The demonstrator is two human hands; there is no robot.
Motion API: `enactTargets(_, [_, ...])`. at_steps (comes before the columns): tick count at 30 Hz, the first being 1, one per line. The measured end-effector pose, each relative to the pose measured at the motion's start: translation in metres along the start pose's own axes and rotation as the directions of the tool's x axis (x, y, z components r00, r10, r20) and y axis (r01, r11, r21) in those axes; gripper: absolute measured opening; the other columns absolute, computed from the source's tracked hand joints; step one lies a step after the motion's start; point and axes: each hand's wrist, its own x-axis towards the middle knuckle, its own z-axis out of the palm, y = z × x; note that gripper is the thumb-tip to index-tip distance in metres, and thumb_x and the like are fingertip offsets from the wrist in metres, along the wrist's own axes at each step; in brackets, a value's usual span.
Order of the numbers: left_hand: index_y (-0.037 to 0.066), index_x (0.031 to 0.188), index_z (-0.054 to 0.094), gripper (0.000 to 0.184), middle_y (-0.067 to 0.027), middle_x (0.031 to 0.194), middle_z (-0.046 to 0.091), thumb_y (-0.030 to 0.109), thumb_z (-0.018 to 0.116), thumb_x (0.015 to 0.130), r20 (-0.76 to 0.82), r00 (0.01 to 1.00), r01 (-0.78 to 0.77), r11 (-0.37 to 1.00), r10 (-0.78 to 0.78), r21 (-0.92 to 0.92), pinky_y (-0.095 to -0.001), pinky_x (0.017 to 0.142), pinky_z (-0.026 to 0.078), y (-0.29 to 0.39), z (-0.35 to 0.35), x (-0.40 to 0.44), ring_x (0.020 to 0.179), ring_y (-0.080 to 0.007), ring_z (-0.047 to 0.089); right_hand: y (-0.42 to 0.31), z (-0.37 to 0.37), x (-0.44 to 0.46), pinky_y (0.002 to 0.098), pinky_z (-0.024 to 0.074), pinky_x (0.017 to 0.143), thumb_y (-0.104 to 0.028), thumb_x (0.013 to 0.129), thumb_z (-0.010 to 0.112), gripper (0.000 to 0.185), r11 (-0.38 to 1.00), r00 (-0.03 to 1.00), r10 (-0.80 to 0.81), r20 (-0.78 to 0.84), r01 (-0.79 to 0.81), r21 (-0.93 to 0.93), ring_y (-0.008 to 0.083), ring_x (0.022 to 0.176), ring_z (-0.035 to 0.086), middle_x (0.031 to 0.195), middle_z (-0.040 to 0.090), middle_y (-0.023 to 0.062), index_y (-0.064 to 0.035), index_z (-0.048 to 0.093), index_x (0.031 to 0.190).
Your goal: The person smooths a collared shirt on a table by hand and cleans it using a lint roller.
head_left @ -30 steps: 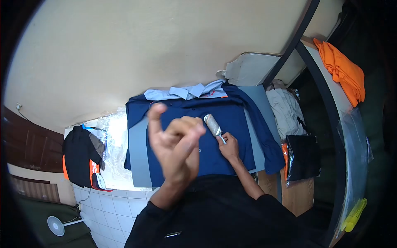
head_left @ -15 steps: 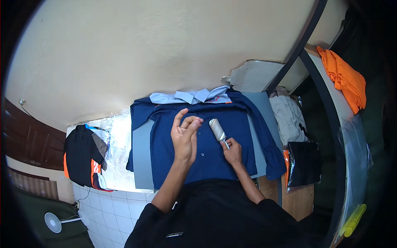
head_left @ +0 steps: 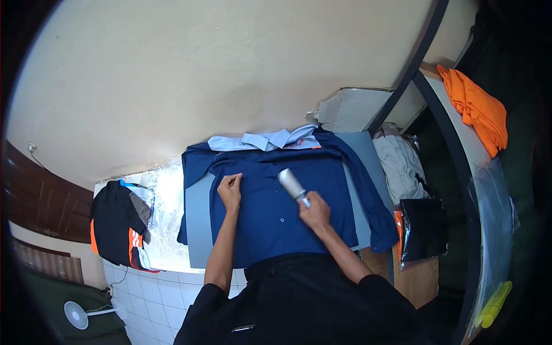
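Observation:
A navy blue long-sleeved shirt (head_left: pixel 259 230) with a light blue collar and yoke (head_left: pixel 224 142) lies spread, buttons up, on a grey board (head_left: pixel 197 230). My right hand (head_left: pixel 315 211) is wrapped round the handle of a lint roller (head_left: pixel 292 184), whose pale cylinder points up and left over the shirt's button line. My left hand (head_left: pixel 230 192) is over the left part of the shirt front, fingers pinched together. Whether cloth or something small sits between those fingertips cannot be made out.
To the left, a folded black and orange shirt (head_left: pixel 115 213) rests beside clear plastic (head_left: pixel 167 201). At right are grey clothing (head_left: pixel 399 167), a bagged black garment (head_left: pixel 424 227) and orange cloth (head_left: pixel 474 109) on a shelf. A wall stands behind the table.
My left hand has come down and left from its raised position, its fingers now drawn together. My right hand has shifted slightly left with the lint roller, which has turned in the grip.

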Motion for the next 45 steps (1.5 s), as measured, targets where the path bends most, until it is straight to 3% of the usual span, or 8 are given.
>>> enactTargets(6, [-0.005, 0.087, 0.071, 0.029, -0.0083, 0.079, 0.06, 0.016, 0.073, 0.106, -0.054, 0.998, -0.033, 0.996, 0.037, 0.084, -0.0336, 0.063, 0.043, 0.006, 0.002, -0.001, 0.065, -0.0157, 0.053, 0.055, -0.037, 0.053, 0.056, 0.0547, 0.074, -0.026, 0.097, 0.08, 0.027, 0.944, 0.917, 0.291, -0.274, -0.322, -0.073, 0.0461, 0.082, 0.073, 0.087, 0.073, 0.0224, -0.0022, 0.068, 0.094])
enactTargets(14, [-0.004, 0.081, 0.067, 0.034, -0.0084, 0.076, 0.058, 0.018, 0.072, 0.107, -0.038, 0.999, -0.025, 0.999, 0.027, 0.043, -0.0343, 0.063, 0.042, 0.002, 0.004, -0.001, 0.065, -0.0168, 0.051, 0.0, -0.013, -0.029, 0.056, 0.0561, 0.079, -0.026, 0.095, 0.08, 0.026, 0.994, 0.976, -0.103, 0.192, 0.093, 0.059, 0.047, 0.093, 0.071, 0.097, 0.069, 0.0176, -0.0055, 0.065, 0.098])
enactTargets(22, [-0.002, 0.075, 0.059, 0.044, -0.0067, 0.072, 0.053, 0.023, 0.068, 0.111, -0.023, 1.0, -0.014, 0.998, 0.015, 0.06, -0.0339, 0.062, 0.038, -0.002, 0.004, 0.0, 0.064, -0.0136, 0.046, 0.057, -0.049, 0.036, 0.0562, 0.0535, 0.076, -0.023, 0.097, 0.079, 0.025, 0.961, 0.949, 0.225, -0.22, -0.253, -0.112, 0.0469, 0.087, 0.071, 0.093, 0.071, 0.0207, -0.0021, 0.065, 0.093])
enactTargets(25, [0.0, 0.082, 0.06, 0.037, -0.0104, 0.08, 0.057, 0.023, 0.063, 0.112, 0.068, 0.992, -0.115, 0.983, 0.107, 0.142, -0.0401, 0.07, 0.042, -0.007, 0.004, 0.005, 0.074, -0.0228, 0.054, 0.062, -0.052, 0.031, 0.0559, 0.0528, 0.076, -0.023, 0.096, 0.079, 0.026, 0.974, 0.947, 0.194, -0.257, -0.216, -0.062, 0.0466, 0.086, 0.07, 0.092, 0.071, 0.021, -0.0014, 0.065, 0.093])
enactTargets(32, [0.009, 0.1, 0.067, 0.014, -0.0119, 0.099, 0.062, 0.021, 0.064, 0.107, 0.397, 0.864, -0.478, 0.751, 0.31, 0.454, -0.0495, 0.085, 0.043, 0.057, 0.011, -0.06, 0.097, -0.0335, 0.059, 0.015, -0.023, -0.054, 0.0518, 0.0554, 0.075, -0.024, 0.092, 0.083, 0.027, 0.991, 0.972, -0.131, 0.194, 0.123, 0.055, 0.044, 0.088, 0.07, 0.095, 0.068, 0.0168, -0.0037, 0.066, 0.096])
enactTargets(35, [0.009, 0.108, 0.07, 0.011, -0.0135, 0.114, 0.066, 0.019, 0.066, 0.107, 0.467, 0.877, -0.355, 0.805, 0.111, 0.475, -0.0502, 0.093, 0.045, 0.053, 0.003, -0.083, 0.112, -0.0354, 0.061, 0.016, -0.033, -0.039, 0.053, 0.0549, 0.075, -0.023, 0.094, 0.082, 0.027, 0.999, 0.998, -0.025, 0.055, 0.026, -0.019, 0.0462, 0.087, 0.07, 0.091, 0.07, 0.0203, -0.0026, 0.065, 0.095])
enactTargets(41, [0.021, 0.157, 0.062, 0.058, -0.0204, 0.173, 0.04, 0.049, 0.063, 0.106, 0.355, 0.924, -0.364, 0.62, 0.144, 0.695, -0.0615, 0.13, 0.022, 0.036, -0.034, -0.111, 0.162, -0.0413, 0.033, 0.067, -0.054, -0.004, 0.0517, 0.0524, 0.07, -0.022, 0.097, 0.08, 0.027, 0.984, 0.968, 0.164, -0.188, -0.174, -0.04, 0.0428, 0.078, 0.071, 0.083, 0.07, 0.0204, -0.001, 0.065, 0.09])
enactTargets(45, [0.027, 0.167, 0.05, 0.081, -0.019, 0.179, 0.03, 0.067, 0.065, 0.098, 0.396, 0.917, -0.334, 0.631, 0.046, 0.701, -0.0659, 0.132, 0.015, 0.047, -0.043, -0.111, 0.167, -0.0408, 0.024, 0.02, -0.052, -0.04, 0.0534, 0.0527, 0.073, -0.025, 0.097, 0.08, 0.027, 1.0, 0.997, 0.012, -0.078, -0.011, 0.003, 0.0473, 0.082, 0.068, 0.089, 0.07, 0.0204, -0.0029, 0.064, 0.093])
